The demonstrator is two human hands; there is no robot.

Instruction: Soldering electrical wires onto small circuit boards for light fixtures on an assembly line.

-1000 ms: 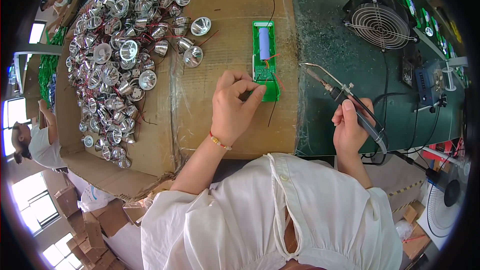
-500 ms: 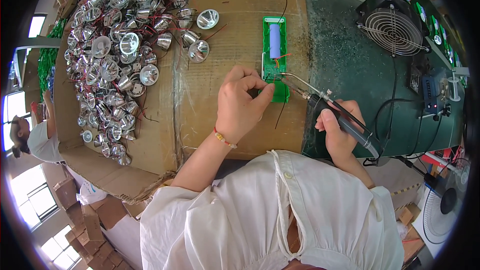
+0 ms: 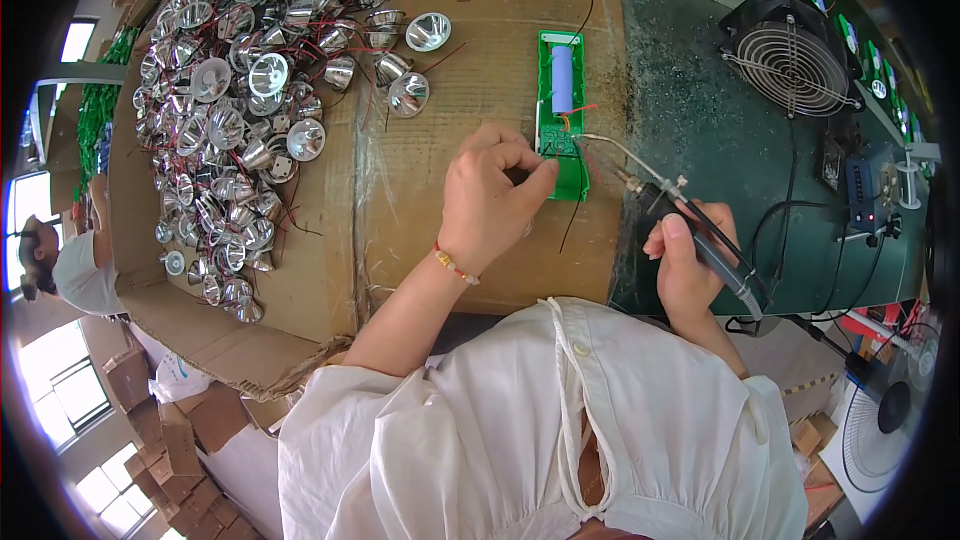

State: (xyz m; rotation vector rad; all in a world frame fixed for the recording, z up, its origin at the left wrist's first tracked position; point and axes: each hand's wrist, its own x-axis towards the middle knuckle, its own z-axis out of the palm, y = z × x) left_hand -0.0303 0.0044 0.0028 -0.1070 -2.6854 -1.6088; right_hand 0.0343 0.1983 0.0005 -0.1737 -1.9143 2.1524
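A green plastic housing (image 3: 571, 182) lies on the cardboard in front of me. It holds a purple cylindrical battery cell (image 3: 562, 80) and a small green circuit board (image 3: 557, 143) with short red wires. Thin black wires run out from its far and near ends. My left hand (image 3: 490, 190) is closed at the board's left edge, thumb and forefinger pinched; what lies between them is hidden. My right hand (image 3: 690, 265) grips a soldering iron (image 3: 705, 250) with a thin metal feed tube along it. Its tip points at the board from the right, slightly apart from it.
A cardboard box (image 3: 215, 345) at left holds a heap of silvery reflector cups (image 3: 225, 127) with red and black wires. A black fan (image 3: 788, 58) with a wire grille and a blue control box (image 3: 868, 192) stand at right. Another person (image 3: 80, 265) is at far left.
The soldering iron has drawn back a little to the right from the board. My left hand keeps its pinch beside the board. The whole view has shifted slightly.
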